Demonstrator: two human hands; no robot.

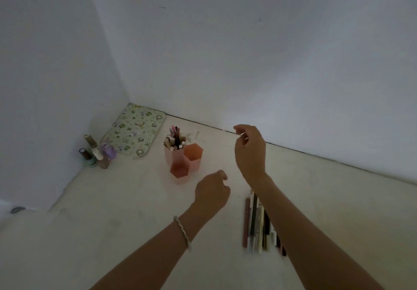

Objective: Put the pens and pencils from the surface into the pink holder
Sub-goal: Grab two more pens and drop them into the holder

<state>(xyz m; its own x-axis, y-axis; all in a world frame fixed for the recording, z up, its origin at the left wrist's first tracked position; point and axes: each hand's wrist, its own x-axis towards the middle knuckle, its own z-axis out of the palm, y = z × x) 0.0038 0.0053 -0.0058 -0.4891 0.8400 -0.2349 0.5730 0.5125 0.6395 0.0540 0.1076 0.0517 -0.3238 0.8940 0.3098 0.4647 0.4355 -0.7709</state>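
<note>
The pink holder [180, 165] is a cluster of three hexagonal tubes on the pale surface. Its back tube holds several pens and pencils [174, 139]; the two nearer tubes look empty. A row of pens and pencils [256, 222] lies on the surface at the lower right, partly hidden under my right forearm. My right hand [249, 152] is raised to the right of the holder, thumb and fingers pinched, with a small pale tip showing at the pinch. My left hand [212, 190] hovers loosely curled just in front of the holder, and nothing shows in it.
A green patterned mat [135, 129] lies in the back corner. Several small bottles [97, 154] stand to the left of it by the side wall. White walls close off the surface at the back and left.
</note>
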